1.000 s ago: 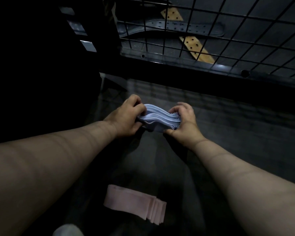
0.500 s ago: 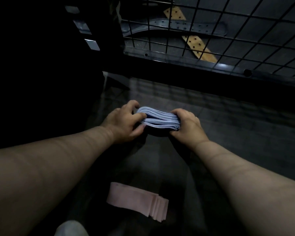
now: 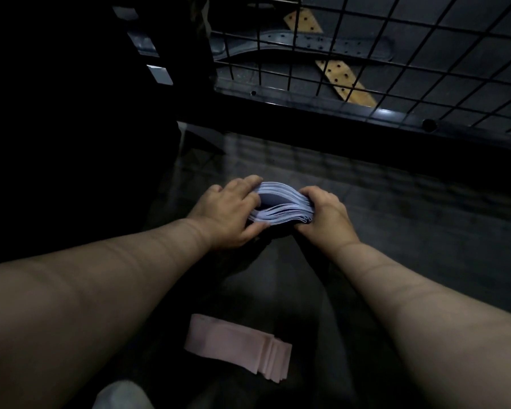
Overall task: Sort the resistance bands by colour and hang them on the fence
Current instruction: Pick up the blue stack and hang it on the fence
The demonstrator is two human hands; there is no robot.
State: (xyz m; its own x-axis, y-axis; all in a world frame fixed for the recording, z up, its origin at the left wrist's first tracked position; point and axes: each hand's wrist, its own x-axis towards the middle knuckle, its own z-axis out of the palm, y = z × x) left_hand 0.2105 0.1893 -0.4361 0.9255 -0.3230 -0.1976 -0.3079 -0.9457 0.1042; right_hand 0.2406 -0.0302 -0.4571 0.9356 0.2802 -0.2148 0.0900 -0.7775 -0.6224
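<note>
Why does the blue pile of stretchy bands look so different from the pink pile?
The blue bands are gripped at each end by the left hand and right hand; the pink bands lie untouched on the floor. The blue bands bulge apart with a gap; the pink bands lie flat. Both are stacks of thin bands, not yet on the fence.

A fanned stack of pink bands point(image 3: 236, 346) lies flat on the dark floor point(image 3: 396, 231).

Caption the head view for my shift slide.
Left hand and right hand grip the blue bands; pink bands lie nearer on the floor; no bands on the visible fence.
</note>
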